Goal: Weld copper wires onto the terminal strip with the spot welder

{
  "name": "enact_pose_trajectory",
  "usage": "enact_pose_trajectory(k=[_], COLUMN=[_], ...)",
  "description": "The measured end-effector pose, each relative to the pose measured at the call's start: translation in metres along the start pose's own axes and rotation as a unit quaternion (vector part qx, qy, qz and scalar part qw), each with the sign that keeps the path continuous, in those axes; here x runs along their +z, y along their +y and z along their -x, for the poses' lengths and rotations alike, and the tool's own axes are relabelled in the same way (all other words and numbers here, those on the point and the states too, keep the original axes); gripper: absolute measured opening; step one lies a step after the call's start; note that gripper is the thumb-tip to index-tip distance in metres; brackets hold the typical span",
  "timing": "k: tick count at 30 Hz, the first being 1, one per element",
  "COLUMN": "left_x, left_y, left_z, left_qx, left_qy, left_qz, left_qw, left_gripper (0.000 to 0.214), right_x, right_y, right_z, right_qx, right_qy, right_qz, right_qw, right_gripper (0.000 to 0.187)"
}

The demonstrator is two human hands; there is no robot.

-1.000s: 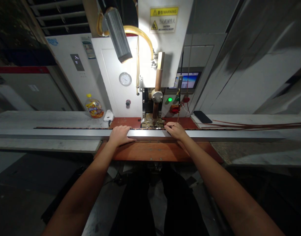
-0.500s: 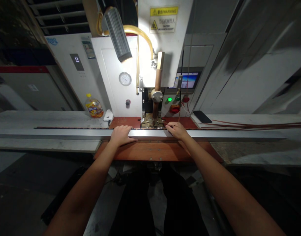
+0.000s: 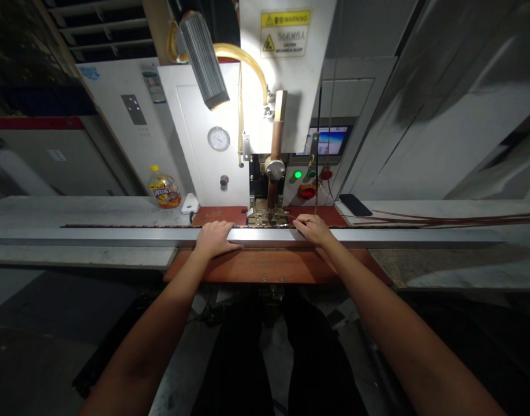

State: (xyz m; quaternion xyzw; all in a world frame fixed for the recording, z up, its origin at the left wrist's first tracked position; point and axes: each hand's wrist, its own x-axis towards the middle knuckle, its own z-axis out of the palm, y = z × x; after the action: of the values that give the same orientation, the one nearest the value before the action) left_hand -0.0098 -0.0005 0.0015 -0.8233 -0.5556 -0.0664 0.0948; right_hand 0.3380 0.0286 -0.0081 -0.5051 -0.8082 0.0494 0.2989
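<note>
A long silver metal bar [image 3: 265, 236] lies crosswise in front of a machine, with a thin dark strip [image 3: 130, 226] along its far edge. My left hand [image 3: 215, 238] is closed over the bar left of the machine's head, fingers across the top and thumb along the front side. Right of the head, my right hand [image 3: 313, 230] rests against the bar. Its thumb and forefinger are pinched together at the strip; what lies between them is too small to make out. Between my hands, a copper-coloured electrode rod [image 3: 272, 193] comes down onto a small metal fixture [image 3: 267, 214] just behind the bar.
Reddish-brown boards [image 3: 265, 266] lie under the bar. Behind it stand a bottle of orange liquid [image 3: 164, 189], a small white device [image 3: 190, 204] and a black phone [image 3: 355, 205]. Copper-coloured rods [image 3: 464, 218] stretch right. A lamp [image 3: 203, 60] hangs above, left of the warning label [image 3: 285, 33].
The view has shifted very slightly. Both hands and the bar keep their places. The lit digits on the left cabinet's display now look different.
</note>
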Motion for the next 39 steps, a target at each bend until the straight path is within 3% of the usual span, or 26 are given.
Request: enact_pose_trajectory(k=[39], left_x=[0.004], left_y=[0.013], left_z=[-0.004], left_qx=[0.006], left_qy=[0.023], left_qz=[-0.019], left_qw=[1.0], left_gripper=[0.072], right_x=[-0.005], right_y=[0.012], right_z=[0.005], right_qx=[-0.008], right_qy=[0.024], right_qz=[0.006], right_qw=[1.0], right_gripper=[0.036])
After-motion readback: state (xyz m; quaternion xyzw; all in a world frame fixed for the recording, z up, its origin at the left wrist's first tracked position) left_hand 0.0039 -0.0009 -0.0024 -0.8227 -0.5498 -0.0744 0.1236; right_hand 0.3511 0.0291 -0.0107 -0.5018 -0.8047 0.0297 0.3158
